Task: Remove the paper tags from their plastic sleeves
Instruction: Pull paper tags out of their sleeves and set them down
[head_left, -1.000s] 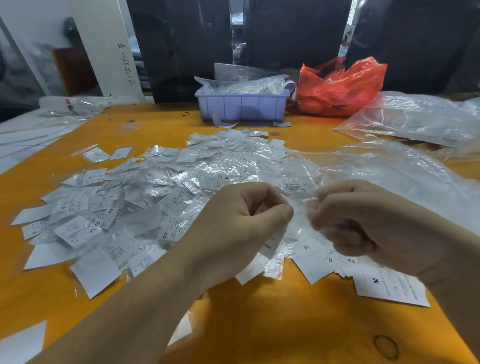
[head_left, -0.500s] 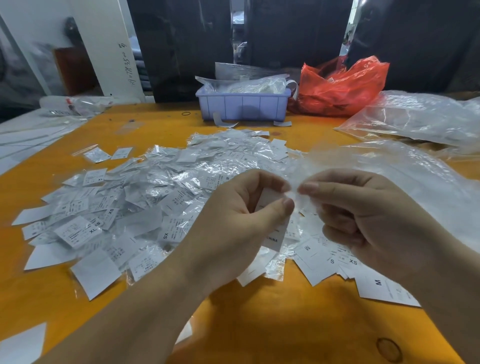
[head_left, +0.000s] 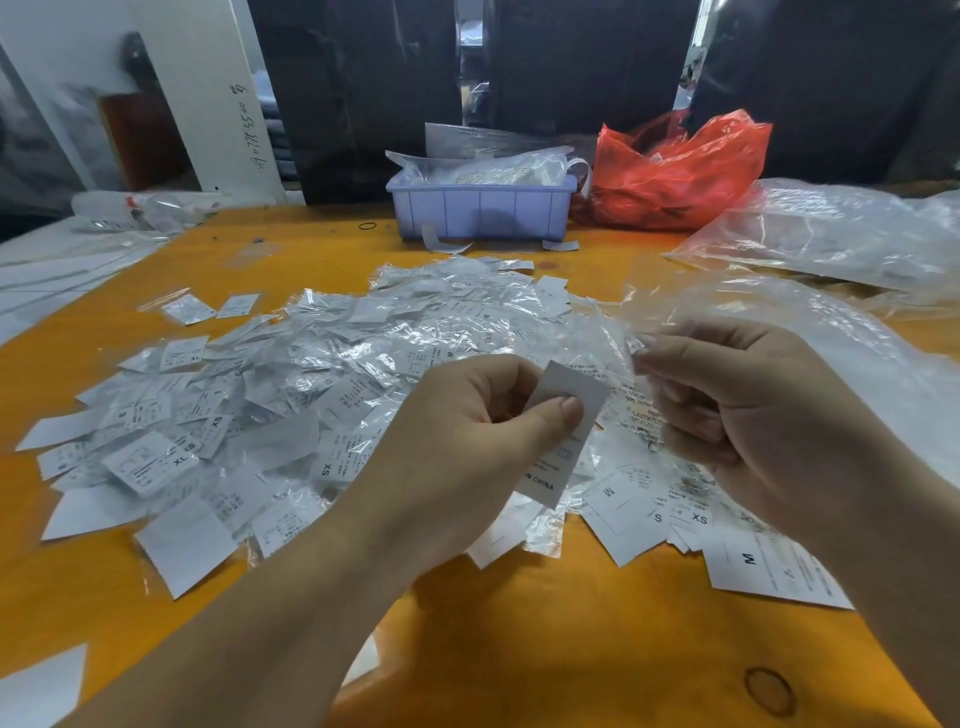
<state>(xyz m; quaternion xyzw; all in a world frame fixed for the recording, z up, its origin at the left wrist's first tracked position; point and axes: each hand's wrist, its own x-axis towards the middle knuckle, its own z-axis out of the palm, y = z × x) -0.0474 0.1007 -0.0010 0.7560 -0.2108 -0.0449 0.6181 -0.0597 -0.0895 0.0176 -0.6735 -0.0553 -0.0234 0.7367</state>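
Observation:
My left hand (head_left: 483, 431) pinches a white paper tag (head_left: 569, 415) between thumb and fingers; the tag hangs down, printed at its lower end. My right hand (head_left: 737, 415) pinches a clear plastic sleeve (head_left: 636, 343) at its fingertips, a short gap right of the tag. Behind both hands a big heap of tags in sleeves (head_left: 332, 384) covers the orange table (head_left: 519, 623). Bare paper tags (head_left: 675, 514) with size letters lie under my right hand.
A lilac plastic bin (head_left: 480, 210) with plastic bags stands at the back centre, a red plastic bag (head_left: 675, 171) beside it. Large clear plastic bags (head_left: 831, 239) lie at the right. White sheets (head_left: 47, 270) lie at the left edge.
My hands have drawn apart: the paper tag has slid out of its sleeve and stays in my left hand, while my right hand has carried the empty sleeve to the right.

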